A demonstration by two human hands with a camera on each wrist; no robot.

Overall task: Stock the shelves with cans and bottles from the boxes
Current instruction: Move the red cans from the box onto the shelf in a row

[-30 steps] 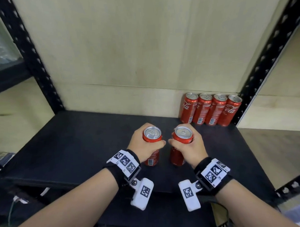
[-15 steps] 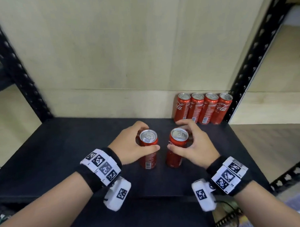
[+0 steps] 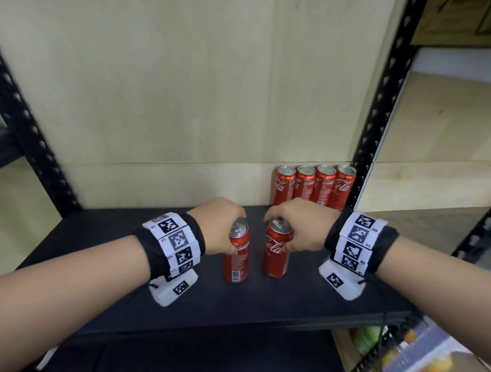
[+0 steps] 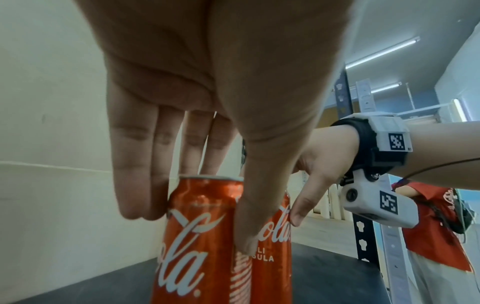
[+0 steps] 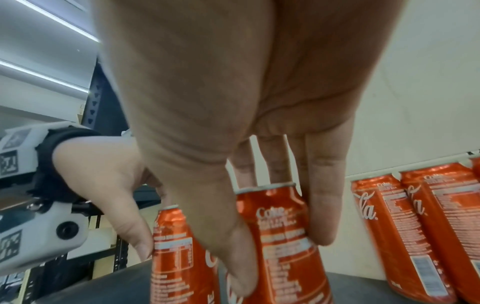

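Two red cola cans stand upright side by side on the black shelf board [image 3: 129, 245]. My left hand [image 3: 223, 231] reaches down over the left can [image 3: 237, 258], its thumb and fingers wrapped around the top [image 4: 197, 236]. My right hand [image 3: 293, 228] grips the right can [image 3: 276, 251] the same way, from above [image 5: 283, 236]. The two cans are a small gap apart. A row of several matching cans [image 3: 314, 186] stands against the back panel at the right rear corner, just behind my right hand.
Black perforated uprights [image 3: 375, 120] frame the bay on both sides, and a pale wooden panel [image 3: 179, 90] closes the back. Colourful goods [image 3: 411, 347] lie on a lower level at bottom right. A person in a red shirt [image 4: 436, 236] stands beyond the rack.
Both hands shifted from gripping the cans' sides to gripping their tops from above. The cans now stand on the shelf, slightly farther in.
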